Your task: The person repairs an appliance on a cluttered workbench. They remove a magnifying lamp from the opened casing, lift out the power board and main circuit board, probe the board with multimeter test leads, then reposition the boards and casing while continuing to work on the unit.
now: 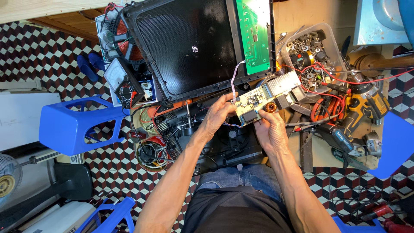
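Both my hands hold a pale circuit board (258, 100) with a copper coil, black blocks and a finned metal heat sink at its far end. My left hand (215, 115) grips the board's left edge. My right hand (271, 129) pinches its near edge from below. Under the board lies an opened black appliance base (224, 146) with a fan. A black glass top panel (189, 43) with a green control board (255, 34) leans behind it, joined by a thin ribbon cable.
A clear tub of screws and parts (312, 47) stands at right, with red wires, pliers and power drills (366, 103) beside it. An analogue meter (125, 84) and a red coil sit at left. Blue plastic stools (73, 125) stand on the checkered floor.
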`<state>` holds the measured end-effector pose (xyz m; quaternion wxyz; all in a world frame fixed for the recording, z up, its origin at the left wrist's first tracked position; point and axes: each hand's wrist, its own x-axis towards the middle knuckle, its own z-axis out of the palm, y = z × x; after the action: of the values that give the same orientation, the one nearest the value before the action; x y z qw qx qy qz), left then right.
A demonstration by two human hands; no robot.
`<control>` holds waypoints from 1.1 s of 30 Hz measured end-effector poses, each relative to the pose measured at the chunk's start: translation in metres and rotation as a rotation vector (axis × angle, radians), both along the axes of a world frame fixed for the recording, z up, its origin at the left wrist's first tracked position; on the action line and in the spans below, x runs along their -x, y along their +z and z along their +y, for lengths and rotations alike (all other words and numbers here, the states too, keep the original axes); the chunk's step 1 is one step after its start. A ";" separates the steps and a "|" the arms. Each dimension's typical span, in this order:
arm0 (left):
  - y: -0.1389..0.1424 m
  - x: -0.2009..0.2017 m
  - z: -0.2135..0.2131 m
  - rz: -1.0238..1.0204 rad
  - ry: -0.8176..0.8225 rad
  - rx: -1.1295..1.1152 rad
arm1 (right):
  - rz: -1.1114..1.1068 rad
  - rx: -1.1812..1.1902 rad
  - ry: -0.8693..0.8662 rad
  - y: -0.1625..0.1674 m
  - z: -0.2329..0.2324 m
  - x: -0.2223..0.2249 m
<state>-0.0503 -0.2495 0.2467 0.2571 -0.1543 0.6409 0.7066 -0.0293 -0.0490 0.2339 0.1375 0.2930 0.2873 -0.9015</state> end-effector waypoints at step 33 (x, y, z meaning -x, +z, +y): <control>0.027 0.008 0.041 0.179 0.054 0.417 | -0.039 0.112 0.031 -0.010 0.010 -0.001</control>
<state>-0.0579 -0.2085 0.2732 0.1428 -0.1581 0.7888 0.5765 -0.0284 -0.0389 0.2236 0.1731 0.2977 0.2384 -0.9081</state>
